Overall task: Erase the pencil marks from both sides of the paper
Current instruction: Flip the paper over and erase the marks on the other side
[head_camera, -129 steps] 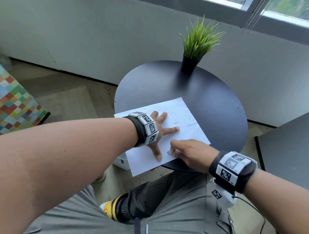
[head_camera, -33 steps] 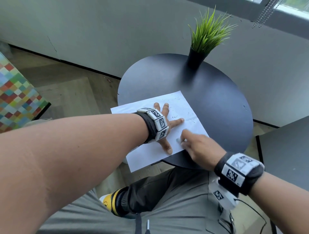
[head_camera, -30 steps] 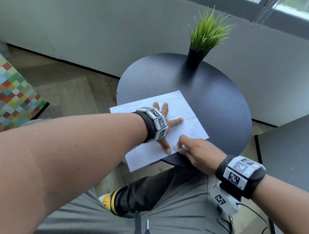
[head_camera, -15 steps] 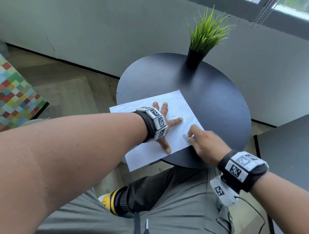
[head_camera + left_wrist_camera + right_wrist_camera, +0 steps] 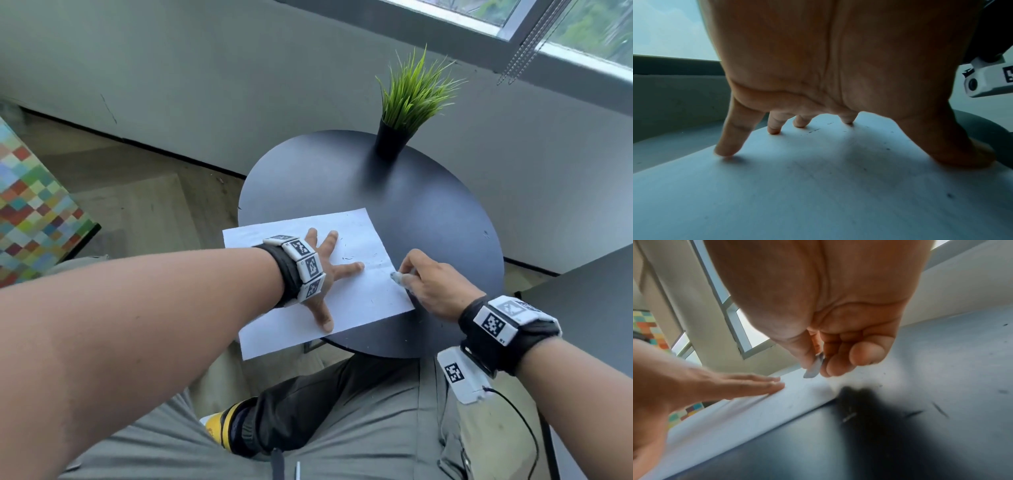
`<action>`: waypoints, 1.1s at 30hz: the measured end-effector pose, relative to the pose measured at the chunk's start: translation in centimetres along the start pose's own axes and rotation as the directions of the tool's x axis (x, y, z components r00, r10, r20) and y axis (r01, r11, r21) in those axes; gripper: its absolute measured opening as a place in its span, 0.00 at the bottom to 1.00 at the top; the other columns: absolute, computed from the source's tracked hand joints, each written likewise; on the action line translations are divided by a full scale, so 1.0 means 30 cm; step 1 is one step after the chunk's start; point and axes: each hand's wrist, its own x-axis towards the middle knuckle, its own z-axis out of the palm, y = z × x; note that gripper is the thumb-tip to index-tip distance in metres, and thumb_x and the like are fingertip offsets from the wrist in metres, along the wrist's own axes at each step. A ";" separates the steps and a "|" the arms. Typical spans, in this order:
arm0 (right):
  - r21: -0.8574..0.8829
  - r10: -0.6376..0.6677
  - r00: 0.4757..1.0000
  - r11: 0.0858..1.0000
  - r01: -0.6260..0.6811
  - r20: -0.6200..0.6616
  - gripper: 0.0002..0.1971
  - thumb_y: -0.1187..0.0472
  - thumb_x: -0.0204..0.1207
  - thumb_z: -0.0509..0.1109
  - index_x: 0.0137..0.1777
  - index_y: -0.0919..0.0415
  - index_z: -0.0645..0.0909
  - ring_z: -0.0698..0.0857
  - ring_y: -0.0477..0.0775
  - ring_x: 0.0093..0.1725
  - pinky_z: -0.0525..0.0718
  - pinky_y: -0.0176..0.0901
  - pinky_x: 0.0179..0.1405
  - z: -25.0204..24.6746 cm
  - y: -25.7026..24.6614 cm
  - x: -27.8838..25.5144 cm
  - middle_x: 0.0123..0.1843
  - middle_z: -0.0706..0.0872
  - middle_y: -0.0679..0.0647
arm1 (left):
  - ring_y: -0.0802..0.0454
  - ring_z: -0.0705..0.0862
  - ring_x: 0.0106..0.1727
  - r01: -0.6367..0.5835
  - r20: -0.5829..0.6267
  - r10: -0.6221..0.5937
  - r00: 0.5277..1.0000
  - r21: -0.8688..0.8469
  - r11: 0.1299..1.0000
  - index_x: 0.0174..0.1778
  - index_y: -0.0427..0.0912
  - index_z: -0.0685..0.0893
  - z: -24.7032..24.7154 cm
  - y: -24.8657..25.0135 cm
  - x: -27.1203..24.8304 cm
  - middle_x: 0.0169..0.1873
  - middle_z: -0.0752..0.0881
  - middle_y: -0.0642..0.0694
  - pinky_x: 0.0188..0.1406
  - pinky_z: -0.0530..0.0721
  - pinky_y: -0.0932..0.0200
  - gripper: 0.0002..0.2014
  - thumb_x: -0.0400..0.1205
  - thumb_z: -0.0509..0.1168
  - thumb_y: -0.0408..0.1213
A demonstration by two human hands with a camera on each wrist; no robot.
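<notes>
A white sheet of paper [image 5: 356, 294] lies on the round black table [image 5: 428, 212], its near left corner hanging over the table's edge. Faint pencil marks and eraser crumbs [image 5: 347, 257] dot its far half. My left hand [image 5: 320, 274] lies spread and flat on the paper, fingertips [image 5: 723, 151] pressing it down. My right hand [image 5: 424, 284] pinches a small white eraser [image 5: 397, 277] between thumb and fingers at the paper's right edge. In the right wrist view the eraser [image 5: 815, 368] sticks out just above the paper [image 5: 748, 412].
A black pot of green grass [image 5: 407, 113] stands at the table's far edge. Dark crumbs [image 5: 939, 408] lie on the table beside the paper. My legs sit under the near edge; a grey wall and window are behind, a colourful checked surface [image 5: 30, 212] to the left.
My right hand has swept the eraser from the paper's near edge by my left thumb away toward the right edge. The left hand has stayed in place.
</notes>
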 end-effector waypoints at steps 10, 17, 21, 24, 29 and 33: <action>-0.079 -0.038 0.999 0.996 0.037 -0.018 0.10 0.42 0.83 0.61 0.51 0.47 0.70 0.83 0.59 0.46 0.84 0.55 0.51 0.057 -0.088 0.036 0.46 0.84 0.54 | 0.30 0.46 0.84 -0.009 -0.190 -0.003 0.982 -0.062 0.998 0.80 0.62 0.56 0.036 0.026 -0.017 0.85 0.45 0.35 0.73 0.54 0.20 0.56 0.58 0.62 0.84; -0.176 -0.311 0.929 0.922 0.346 0.198 0.08 0.50 0.85 0.61 0.53 0.53 0.71 0.77 0.57 0.44 0.76 0.50 0.44 0.135 -0.179 -0.090 0.47 0.84 0.54 | 0.32 0.37 0.85 -0.003 -0.138 -0.006 0.990 -0.064 0.998 0.83 0.66 0.42 0.047 0.019 -0.001 0.85 0.35 0.37 0.73 0.51 0.17 0.62 0.57 0.65 0.83; -0.206 -0.273 0.959 0.937 0.282 0.071 0.10 0.46 0.85 0.61 0.55 0.52 0.73 0.78 0.58 0.45 0.79 0.50 0.46 0.101 -0.145 -0.015 0.47 0.85 0.54 | 0.33 0.33 0.85 -0.016 -0.089 0.012 0.996 -0.043 0.999 0.82 0.69 0.34 0.038 0.007 0.002 0.84 0.30 0.40 0.71 0.52 0.14 0.63 0.59 0.65 0.83; -0.158 -0.155 0.987 0.977 0.146 -0.044 0.10 0.46 0.85 0.60 0.55 0.52 0.72 0.82 0.63 0.48 0.83 0.53 0.49 0.070 -0.113 0.031 0.50 0.85 0.57 | 0.33 0.33 0.85 -0.017 -0.080 0.015 0.997 -0.025 1.000 0.82 0.69 0.31 0.039 0.007 0.001 0.84 0.28 0.41 0.70 0.53 0.13 0.63 0.59 0.63 0.84; -0.215 -0.416 0.880 0.860 0.463 0.230 0.10 0.50 0.85 0.61 0.57 0.55 0.76 0.82 0.61 0.51 0.79 0.51 0.47 0.153 -0.202 -0.075 0.52 0.86 0.55 | 0.36 0.31 0.85 -0.024 -0.056 0.024 0.998 0.007 1.000 0.80 0.71 0.30 0.041 -0.020 0.000 0.83 0.26 0.44 0.67 0.53 0.10 0.64 0.57 0.63 0.85; -0.154 -0.232 0.973 0.961 0.231 0.013 0.07 0.48 0.83 0.63 0.54 0.49 0.75 0.82 0.59 0.46 0.82 0.50 0.47 0.067 -0.099 0.046 0.46 0.85 0.51 | 0.30 0.32 0.84 -0.026 -0.008 0.026 1.000 0.007 1.000 0.81 0.71 0.31 0.000 0.007 -0.010 0.83 0.27 0.39 0.69 0.55 0.14 0.65 0.60 0.69 0.79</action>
